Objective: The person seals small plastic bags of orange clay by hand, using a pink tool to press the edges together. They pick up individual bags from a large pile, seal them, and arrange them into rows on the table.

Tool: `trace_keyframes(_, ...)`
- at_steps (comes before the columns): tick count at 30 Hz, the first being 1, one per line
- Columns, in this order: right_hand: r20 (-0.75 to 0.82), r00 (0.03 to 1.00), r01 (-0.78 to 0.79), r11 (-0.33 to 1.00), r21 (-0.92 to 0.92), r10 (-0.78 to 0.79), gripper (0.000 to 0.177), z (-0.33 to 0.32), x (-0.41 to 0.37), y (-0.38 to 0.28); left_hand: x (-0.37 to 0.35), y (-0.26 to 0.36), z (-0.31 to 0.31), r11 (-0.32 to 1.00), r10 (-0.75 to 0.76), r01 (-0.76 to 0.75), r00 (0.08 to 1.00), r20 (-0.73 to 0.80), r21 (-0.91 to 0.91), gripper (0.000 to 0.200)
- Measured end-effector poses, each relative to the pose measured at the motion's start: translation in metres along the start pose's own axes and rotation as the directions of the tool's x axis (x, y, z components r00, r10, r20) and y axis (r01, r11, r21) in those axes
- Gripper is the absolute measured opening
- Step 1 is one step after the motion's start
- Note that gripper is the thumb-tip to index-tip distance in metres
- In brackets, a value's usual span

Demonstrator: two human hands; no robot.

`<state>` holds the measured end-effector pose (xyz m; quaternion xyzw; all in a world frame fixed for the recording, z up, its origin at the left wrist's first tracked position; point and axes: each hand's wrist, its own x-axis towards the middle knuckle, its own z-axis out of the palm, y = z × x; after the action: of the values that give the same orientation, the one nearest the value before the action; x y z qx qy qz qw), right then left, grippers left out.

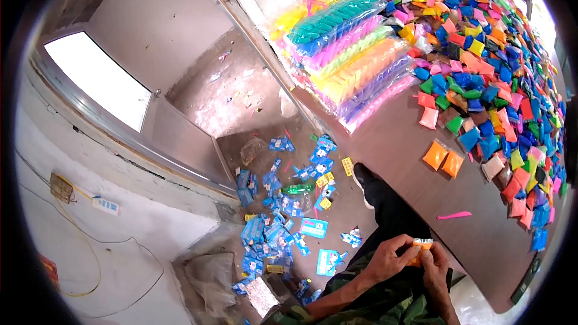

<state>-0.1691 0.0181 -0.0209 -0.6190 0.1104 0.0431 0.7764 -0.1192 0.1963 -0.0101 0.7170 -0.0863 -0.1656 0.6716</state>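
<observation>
A small orange packet [423, 245] with a clear, pale top edge is held between both hands in front of my lap. My left hand [388, 259] pinches it from the left with thumb and fingers. From the right, my right hand [436, 269] grips its other side, thumb on the front. The packet's lower part is partly hidden by the fingers. On the brown table close by lie a pink plastic knife-like stick [454, 215] and a pair of orange packets [444, 158].
A large heap of coloured packets [481, 78] covers the table's right and far side. Stacked clear bags of coloured packets [349, 54] stand at the far left edge. Blue printed cardboard pieces [265, 235] litter the floor beside my leg. A doorway [223, 84] opens beyond.
</observation>
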Motion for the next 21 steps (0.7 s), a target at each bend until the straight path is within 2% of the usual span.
trace_keyframes(4,-0.101,0.992,0.077,0.997,-0.014,-0.078,0.026,0.001,-0.004,-0.011,0.0,0.015,0.0,0.983,-0.13,0.145,0.982,0.135,-0.115,0.034)
trace_keyframes(7,-0.118,0.99,0.071,0.996,-0.055,-0.077,0.026,-0.005,-0.005,-0.017,0.0,0.015,0.005,0.989,-0.1,0.116,0.983,0.157,-0.095,0.035)
trace_keyframes(10,-0.107,0.994,0.036,0.999,-0.025,-0.039,0.031,-0.005,-0.006,-0.025,0.003,0.023,0.005,0.994,-0.104,0.099,0.98,0.169,0.042,0.032)
trace_keyframes(13,-0.068,0.996,0.055,0.997,0.062,-0.051,0.036,-0.009,-0.006,-0.019,0.001,0.018,0.014,0.988,0.023,-0.041,0.993,0.119,0.15,0.03)
trace_keyframes(16,-0.081,0.996,-0.026,0.996,0.088,0.034,0.037,-0.01,-0.008,-0.024,0.0,0.02,0.016,0.986,0.02,-0.041,0.991,0.133,0.159,0.03)
trace_keyframes(21,-0.172,0.983,0.086,0.993,0.077,-0.071,0.035,-0.013,-0.007,-0.018,0.001,0.03,0.018,0.996,-0.085,0.079,0.984,0.158,0.046,0.032)
